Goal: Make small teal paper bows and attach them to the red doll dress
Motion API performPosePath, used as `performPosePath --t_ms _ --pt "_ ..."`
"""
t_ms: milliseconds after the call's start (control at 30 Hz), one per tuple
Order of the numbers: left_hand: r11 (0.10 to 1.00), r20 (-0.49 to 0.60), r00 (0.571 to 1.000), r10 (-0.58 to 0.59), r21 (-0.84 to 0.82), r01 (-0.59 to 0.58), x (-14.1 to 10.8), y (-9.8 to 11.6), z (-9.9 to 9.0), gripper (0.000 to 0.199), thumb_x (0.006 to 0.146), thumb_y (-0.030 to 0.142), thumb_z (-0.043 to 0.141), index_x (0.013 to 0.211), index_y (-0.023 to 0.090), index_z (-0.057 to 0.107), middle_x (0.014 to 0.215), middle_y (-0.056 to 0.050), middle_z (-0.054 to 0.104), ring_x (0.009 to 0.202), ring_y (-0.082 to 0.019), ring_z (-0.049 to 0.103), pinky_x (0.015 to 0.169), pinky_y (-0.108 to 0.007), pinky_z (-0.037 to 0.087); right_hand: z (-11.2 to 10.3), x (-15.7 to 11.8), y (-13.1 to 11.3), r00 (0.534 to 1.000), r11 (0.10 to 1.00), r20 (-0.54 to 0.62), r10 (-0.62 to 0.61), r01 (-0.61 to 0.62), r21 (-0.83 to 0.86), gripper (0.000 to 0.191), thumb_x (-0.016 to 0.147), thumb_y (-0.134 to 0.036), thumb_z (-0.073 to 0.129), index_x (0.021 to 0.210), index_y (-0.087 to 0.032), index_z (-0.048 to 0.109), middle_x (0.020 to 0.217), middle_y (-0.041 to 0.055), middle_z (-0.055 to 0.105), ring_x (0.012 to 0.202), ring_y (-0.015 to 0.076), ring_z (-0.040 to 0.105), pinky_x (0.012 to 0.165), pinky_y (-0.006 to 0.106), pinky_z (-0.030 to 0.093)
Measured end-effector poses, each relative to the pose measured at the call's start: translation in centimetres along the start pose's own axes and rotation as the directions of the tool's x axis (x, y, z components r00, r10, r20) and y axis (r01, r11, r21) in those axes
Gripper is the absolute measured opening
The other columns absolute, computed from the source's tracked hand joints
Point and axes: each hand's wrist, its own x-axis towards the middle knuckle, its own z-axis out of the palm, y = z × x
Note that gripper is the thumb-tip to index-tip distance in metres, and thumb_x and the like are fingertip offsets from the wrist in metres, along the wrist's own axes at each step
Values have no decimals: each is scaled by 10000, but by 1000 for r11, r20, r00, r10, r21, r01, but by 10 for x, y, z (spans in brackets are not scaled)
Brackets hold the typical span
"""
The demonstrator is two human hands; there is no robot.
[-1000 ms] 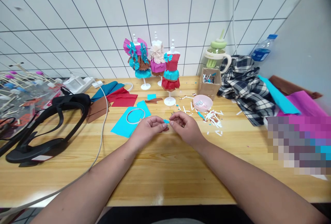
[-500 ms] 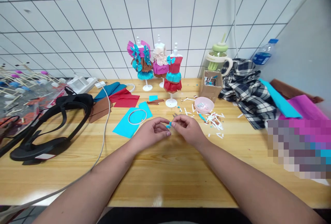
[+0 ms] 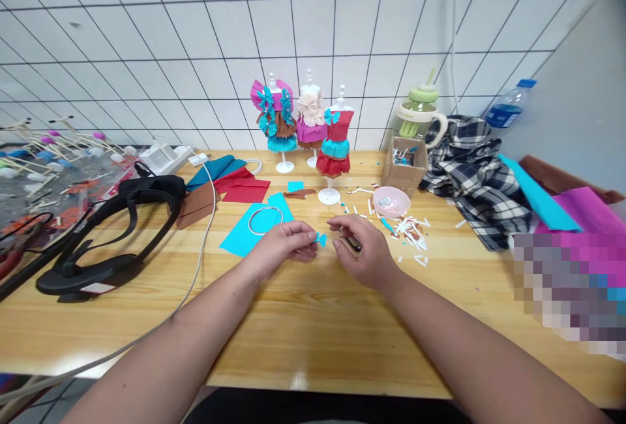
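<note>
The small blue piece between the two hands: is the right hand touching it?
No, the left hand holds the small blue piece, and a gap shows between this piece and the right hand.

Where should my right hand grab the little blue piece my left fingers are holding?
Probably pinch the little blue piece by its free end, coming from the right: that end flares out toward the right hand, while the left hand covers the other end.

Single head-worn view, facing forward and down, near table [image 3: 313,336]
</note>
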Motion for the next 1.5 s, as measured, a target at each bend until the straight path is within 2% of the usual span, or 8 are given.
performPosePath --t_ms 200,633,867,1000,1100,1233,1400,1500 --pt "910 -70 961 269 346 -229 2 -1 7 265 719 405 684 734 142 659 666 -8 654 632 -118 575 645 -243 451 11 3 2 898 882 138 418 -438 175 167 774 -333 610 809 -174 651 719 4 609 590 110 505 542 232 408" --pt "881 -125 931 344 385 -274 6 -9 12 276 745 431 666 747 155 686 714 -34 687 693 -154 610 676 -258 478 17 4 11 773 645 192 605 -617 452 254 694 -414 682 786 -182 628 655 -10 564 558 116 465 499 240 393" --pt "856 -185 925 331 470 -212 38 -21 -7 392 811 416 581 1102 166 660 1035 -104 705 960 -235 649 821 -335 512 8 6 18 872 836 -28 489 -460 299 155 773 -337 624 774 -183 636 683 -6 552 587 115 455 530 232 373" --pt "647 -193 896 399 752 -126 83 -10 -18 474 810 289 570 1265 160 559 1255 -131 612 1177 -251 553 991 -365 425 6 5 23 909 898 -59 412 -394 194 100 792 -277 605 778 -187 647 663 -13 541 569 110 449 531 228 363" --pt "608 -205 893 401 789 -92 118 0 -13 507 773 272 618 1252 117 556 1302 -169 572 1237 -283 494 1038 -389 361 4 6 25 932 926 -55 359 -349 144 74 788 -248 600 764 -193 644 649 -16 531 547 110 442 528 235 363" --pt "595 -244 880 408 802 -53 146 2 4 405 741 335 661 1083 120 632 1127 -174 657 1123 -331 549 998 -457 346 1 6 26 935 936 -83 345 -335 111 79 800 -248 586 763 -199 634 631 -21 507 550 120 452 543 248 369" --pt "611 -284 837 467 788 -74 155 1 16 259 845 358 542 944 155 668 1016 -146 684 1146 -318 519 1096 -502 135 -1 10 22 940 943 -97 326 -316 107 70 795 -238 591 760 -195 635 642 -18 528 565 123 461 555 249 374" --pt "654 -252 855 453 745 -127 152 4 17 239 862 335 506 866 175 684 886 -103 701 1060 -282 574 1079 -453 208 -12 28 11 936 943 -145 322 -303 137 108 818 -264 580 762 -189 634 658 -14 530 556 114 450 536 242 367"
